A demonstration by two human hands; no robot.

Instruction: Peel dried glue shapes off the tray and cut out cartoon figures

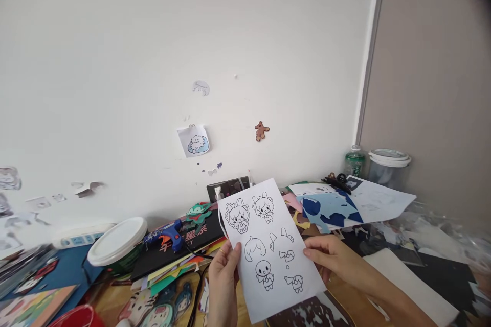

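Note:
A white sheet of paper printed with black outline drawings of small cartoon figures and separate parts is held up, slightly tilted, above the table. My left hand grips its left edge, thumb on the front. At the right edge, my right hand pinches the same sheet, thumb in front and fingers behind. Behind the sheet's lower end lies a dark piece with pale patches, partly hidden.
A blue glue gun and a white-lidded tub stand left, near colored paper and a red container. Cut paper scraps, a bottle and a clear bucket are at the right, before the wall.

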